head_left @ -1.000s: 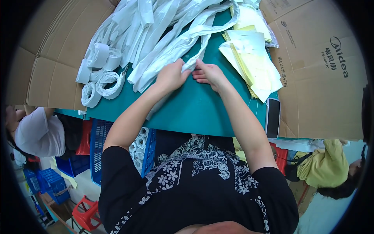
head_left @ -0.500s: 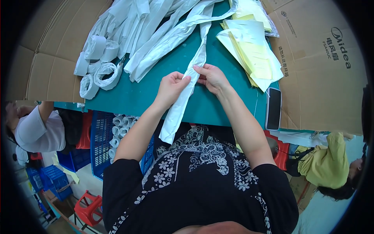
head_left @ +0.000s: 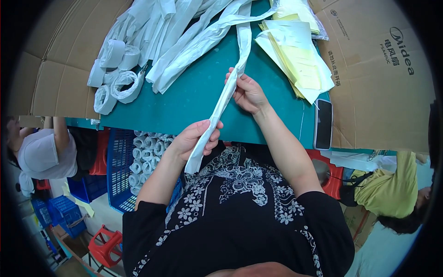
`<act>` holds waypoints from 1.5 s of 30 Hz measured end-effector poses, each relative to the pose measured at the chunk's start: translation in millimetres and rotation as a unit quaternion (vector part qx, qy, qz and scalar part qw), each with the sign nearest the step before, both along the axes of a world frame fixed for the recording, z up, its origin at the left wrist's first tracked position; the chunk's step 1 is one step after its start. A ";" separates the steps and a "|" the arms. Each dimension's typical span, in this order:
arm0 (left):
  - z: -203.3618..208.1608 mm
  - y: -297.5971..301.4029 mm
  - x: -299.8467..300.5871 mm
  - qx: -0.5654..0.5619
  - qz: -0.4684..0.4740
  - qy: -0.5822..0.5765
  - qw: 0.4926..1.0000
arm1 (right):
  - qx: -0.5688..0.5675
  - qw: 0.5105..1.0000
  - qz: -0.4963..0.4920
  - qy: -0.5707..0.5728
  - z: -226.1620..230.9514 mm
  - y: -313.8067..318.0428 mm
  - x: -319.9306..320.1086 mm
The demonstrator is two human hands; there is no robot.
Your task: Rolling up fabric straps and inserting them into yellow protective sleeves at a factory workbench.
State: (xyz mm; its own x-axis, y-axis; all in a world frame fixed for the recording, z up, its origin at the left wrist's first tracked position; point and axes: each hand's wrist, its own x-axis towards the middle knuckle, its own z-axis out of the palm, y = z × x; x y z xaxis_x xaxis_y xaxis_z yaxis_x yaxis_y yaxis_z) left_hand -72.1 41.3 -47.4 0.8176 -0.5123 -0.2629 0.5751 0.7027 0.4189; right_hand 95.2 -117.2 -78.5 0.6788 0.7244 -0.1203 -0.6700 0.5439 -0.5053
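Observation:
A long white strip (head_left: 220, 102), creased lengthwise and looking like thin plastic or coated paper, runs from the far side of the table toward my body. Near its lower end my left hand (head_left: 196, 138) pinches it, thumb on top. Farther up, my right hand (head_left: 247, 91) grips the same strip, with some fingers hidden behind it. The strip's loose end hangs in front of my black shirt, past the table edge. A heap of similar white strips (head_left: 184, 44) lies beyond my hands, to the left.
Several rolled white strips (head_left: 128, 87) sit at the table's left. Yellow and white sheets (head_left: 302, 64) and a phone (head_left: 323, 124) lie right. Cardboard (head_left: 374, 78) flanks both sides. A blue basket (head_left: 121, 166) of white rolls stands below the table; co-workers sit at both sides.
My left hand has slid down the strip toward my body, while my right hand stays near its place higher up. The strip between them is now narrower, folded or bunched lengthwise.

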 end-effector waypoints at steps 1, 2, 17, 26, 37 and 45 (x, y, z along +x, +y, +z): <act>-3.1 0.2 -1.9 -0.029 0.014 0.006 0.999 | -0.003 1.000 0.001 0.006 -0.2 -1.3 -1.6; -3.7 0.1 -3.2 -0.029 0.015 0.006 0.999 | -0.006 1.000 0.003 0.012 -0.7 -2.6 -2.1; 2.9 -22.5 -10.1 -0.030 0.059 0.040 0.997 | 0.097 0.994 0.047 0.034 0.7 -17.5 2.5; -3.0 -42.8 -17.5 0.363 0.194 -0.042 0.911 | -0.275 0.960 0.038 -0.019 31.5 -16.2 -15.6; -9.0 -46.9 -27.6 0.381 0.159 -0.084 0.907 | -0.425 0.896 -0.018 -0.127 28.2 -9.7 -20.5; -1.4 -13.0 -17.9 0.698 0.188 -0.616 0.315 | -0.315 0.946 -0.032 0.064 16.3 -13.7 -14.1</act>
State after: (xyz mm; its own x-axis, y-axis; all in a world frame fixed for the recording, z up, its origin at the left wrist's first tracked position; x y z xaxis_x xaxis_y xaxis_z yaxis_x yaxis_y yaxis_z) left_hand -90.0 28.2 -48.9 0.6734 -0.4065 0.6175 -0.6407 -0.7376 0.2131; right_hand 81.1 -130.9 -62.2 0.6691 0.4393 -0.5995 -0.7239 0.2026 -0.6595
